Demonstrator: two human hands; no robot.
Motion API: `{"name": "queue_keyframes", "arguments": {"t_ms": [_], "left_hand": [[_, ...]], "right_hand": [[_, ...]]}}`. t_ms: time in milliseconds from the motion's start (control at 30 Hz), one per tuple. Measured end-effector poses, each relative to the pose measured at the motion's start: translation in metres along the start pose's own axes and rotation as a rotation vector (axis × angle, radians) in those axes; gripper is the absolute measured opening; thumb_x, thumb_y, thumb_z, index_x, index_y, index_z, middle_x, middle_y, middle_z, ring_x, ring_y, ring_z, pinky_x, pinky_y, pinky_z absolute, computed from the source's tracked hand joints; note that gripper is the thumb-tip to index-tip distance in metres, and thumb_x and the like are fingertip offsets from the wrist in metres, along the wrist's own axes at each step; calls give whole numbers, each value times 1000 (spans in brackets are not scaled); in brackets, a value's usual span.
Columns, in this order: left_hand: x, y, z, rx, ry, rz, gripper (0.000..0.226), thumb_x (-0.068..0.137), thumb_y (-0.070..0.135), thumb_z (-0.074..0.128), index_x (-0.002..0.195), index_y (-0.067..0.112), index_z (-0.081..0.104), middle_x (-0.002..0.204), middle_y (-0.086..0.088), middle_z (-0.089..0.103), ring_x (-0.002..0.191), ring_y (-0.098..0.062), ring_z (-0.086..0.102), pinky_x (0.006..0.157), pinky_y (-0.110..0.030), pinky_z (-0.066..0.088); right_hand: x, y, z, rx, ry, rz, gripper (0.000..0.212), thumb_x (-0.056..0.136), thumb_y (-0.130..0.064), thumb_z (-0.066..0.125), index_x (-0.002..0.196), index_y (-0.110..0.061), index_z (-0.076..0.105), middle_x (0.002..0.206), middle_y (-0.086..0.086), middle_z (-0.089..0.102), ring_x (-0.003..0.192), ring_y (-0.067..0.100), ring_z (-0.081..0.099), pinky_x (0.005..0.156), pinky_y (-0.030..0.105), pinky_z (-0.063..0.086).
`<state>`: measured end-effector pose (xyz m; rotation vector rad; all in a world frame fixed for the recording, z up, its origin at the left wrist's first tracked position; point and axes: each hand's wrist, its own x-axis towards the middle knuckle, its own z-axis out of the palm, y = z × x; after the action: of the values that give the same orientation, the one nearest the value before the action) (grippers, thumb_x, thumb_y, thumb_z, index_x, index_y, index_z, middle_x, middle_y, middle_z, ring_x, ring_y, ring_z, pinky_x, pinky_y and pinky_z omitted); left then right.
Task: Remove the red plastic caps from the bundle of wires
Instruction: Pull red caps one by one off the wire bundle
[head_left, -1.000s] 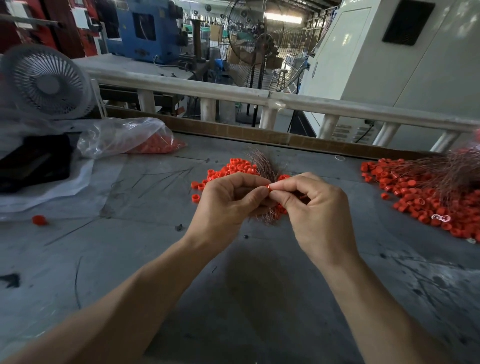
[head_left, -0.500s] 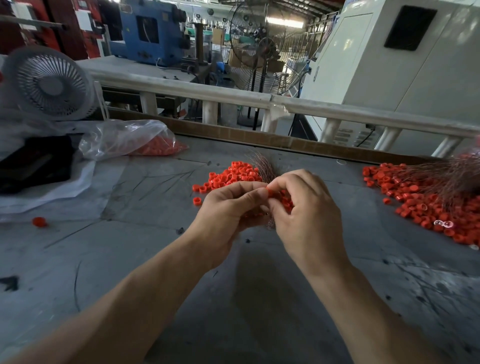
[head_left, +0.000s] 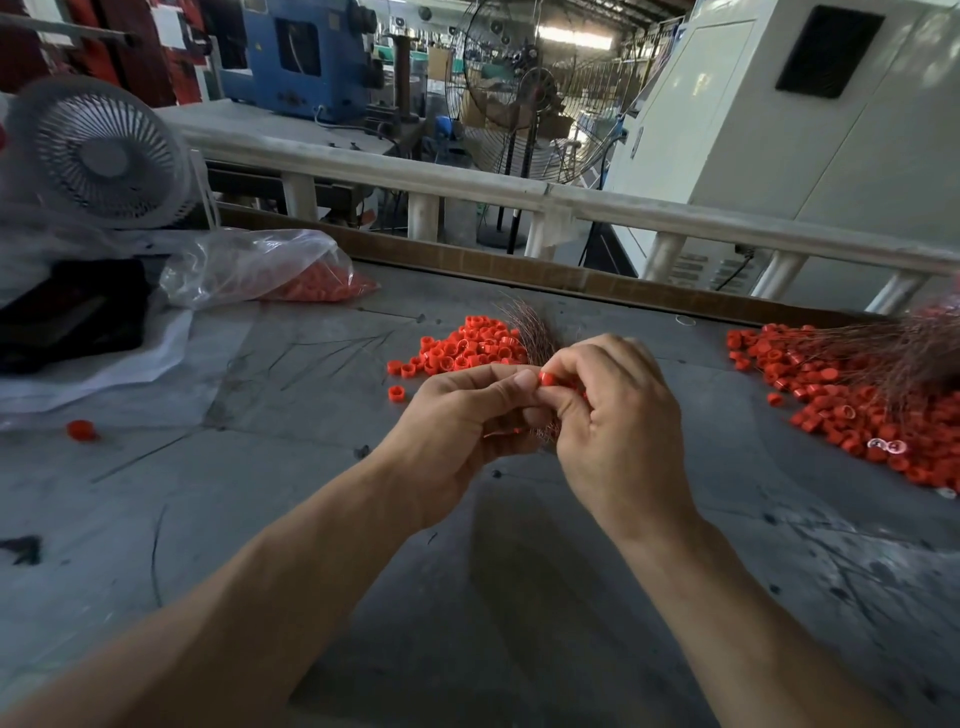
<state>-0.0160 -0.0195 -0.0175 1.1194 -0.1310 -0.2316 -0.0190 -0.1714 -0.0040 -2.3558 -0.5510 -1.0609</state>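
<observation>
Head view: your left hand (head_left: 457, 415) grips the bundle of wires (head_left: 535, 332) above the tabletop (head_left: 519, 597), fingers curled round it. Your right hand (head_left: 618, 415) pinches a red cap (head_left: 546, 378) at the bundle, right beside the left thumb. Loose cap pile (head_left: 462, 348) just behind both hands; bigger pile (head_left: 852, 405) with more wires at right.

I see a bright red cap (head_left: 546, 378) at centre frame against coppery-brown wires (head_left: 531, 332). Behind it lies a heap of the same orange-red caps (head_left: 462, 351), and a larger red heap (head_left: 852, 410) sits at the right edge. The table (head_left: 291, 467) is scuffed grey with dark scratch lines. At upper left I see a pale grey fan (head_left: 104, 156) and a blue machine (head_left: 296, 57).
</observation>
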Motion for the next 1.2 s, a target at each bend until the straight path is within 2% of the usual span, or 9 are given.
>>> {"name": "queue_keyframes", "arguments": {"t_ms": [133, 367, 500, 633, 733, 833, 1000, 1133, 1200], "left_hand": [[-1, 3, -2, 2, 11, 21, 29, 89, 20, 66, 110, 0, 68, 96, -20, 61, 84, -23, 61, 76, -32, 55], [-1, 8, 0, 34, 9, 114, 31, 85, 16, 68, 109, -3, 65, 95, -22, 53, 93, -33, 50, 87, -45, 45], [1, 9, -1, 31, 33, 119, 35, 86, 10, 68, 116, -8, 62, 97, -22, 54, 81, -24, 57, 83, -41, 48], [3, 7, -3, 58, 46, 108, 32, 81, 10, 71, 111, 0, 66, 95, -19, 58, 80, -23, 58, 83, -41, 51], [2, 4, -4, 130, 48, 97, 34, 77, 15, 73, 108, 2, 69, 96, -17, 65, 87, -27, 59, 79, -37, 53], [2, 3, -5, 168, 58, 102, 30, 79, 15, 72, 106, 3, 71, 95, -15, 67, 88, -27, 59, 79, -36, 54], [3, 1, -2, 246, 99, 122, 18, 89, 4, 67, 107, -1, 69, 85, -11, 66, 76, -19, 60, 70, -31, 55], [2, -1, -1, 443, 123, 157, 12, 93, 7, 65, 104, 3, 71, 85, -14, 69, 72, -20, 61, 64, -28, 54], [1, -1, -1, 506, 136, 170, 11, 94, 10, 65, 102, 7, 72, 89, -17, 73, 72, -18, 63, 63, -26, 53]], "right_hand": [[3, 1, -3, -32, -23, -73, 8, 86, -14, 78, 87, -11, 71, 89, -2, 67, 89, 20, 59, 76, 30, 49], [3, 5, -6, 91, -60, -46, 24, 84, -10, 80, 106, -18, 73, 106, -6, 63, 88, 5, 57, 71, 27, 55], [2, 6, -5, 228, -55, 20, 33, 84, 1, 76, 113, -15, 71, 115, -5, 61, 85, 5, 59, 76, 29, 58], [1, 9, -6, 237, -40, 73, 28, 89, 0, 72, 113, -14, 72, 117, -4, 60, 89, 7, 62, 80, 29, 59], [1, 14, -7, 165, -107, 50, 14, 90, -4, 72, 102, -12, 76, 107, -2, 67, 95, 15, 65, 82, 36, 57], [3, 18, -10, 95, -148, 47, 5, 89, -12, 75, 92, -16, 77, 94, -6, 69, 90, 16, 65, 75, 39, 56], [6, 20, -14, -50, -195, -4, 3, 88, -21, 76, 90, -24, 76, 91, -8, 65, 90, 14, 61, 70, 28, 49], [11, 36, -22, -115, -196, 88, 4, 90, -25, 75, 90, -29, 75, 87, -10, 59, 77, 11, 55, 62, 27, 44], [12, 47, -28, -203, -212, 176, 4, 91, -28, 72, 90, -31, 75, 83, -11, 61, 75, 16, 59, 62, 29, 44]]}}
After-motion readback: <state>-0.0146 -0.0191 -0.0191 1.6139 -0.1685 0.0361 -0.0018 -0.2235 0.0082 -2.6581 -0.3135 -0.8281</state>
